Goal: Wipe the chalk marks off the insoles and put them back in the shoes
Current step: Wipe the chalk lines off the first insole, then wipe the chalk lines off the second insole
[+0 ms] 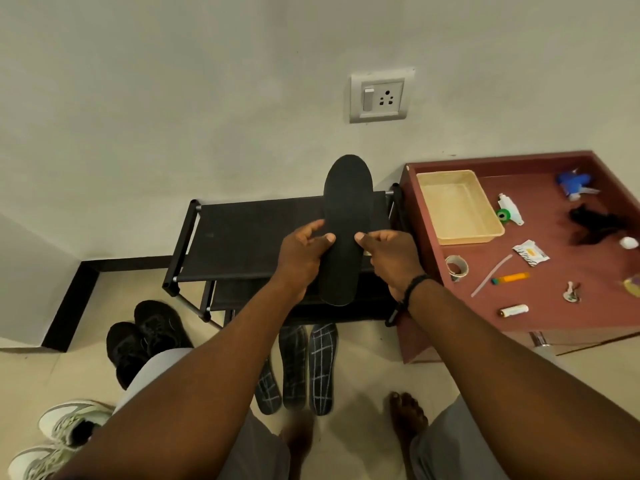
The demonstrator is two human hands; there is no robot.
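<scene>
**While both hands grip one insole: where this step can slip**

Head view. While I hold the long black flat foam insole point(346, 216) upright above the black fabric-topped shoe rack point(249, 233), my left hand point(304, 251) pinches its left edge between thumb and curled fingers, and my right hand point(391, 258) pinches the right edge likewise. Both are closed on it; neither holds a cloth. The face towards me shows no chalk that I can make out. Three more dark insoles with white chalk grids point(322, 368) lie on the tiled floor between my bare feet. The pair of black lace-up shoes point(145, 337) stands to the left, the pair of grey-white trainers point(65, 431) nearer the lower left corner.

Risks, as I judge them: the thin insole may buckle or slide from an edge-only grip; it may go into the wrong pair or the wrong foot; a step forward would smear or crease the marked insoles underfoot.
</scene>
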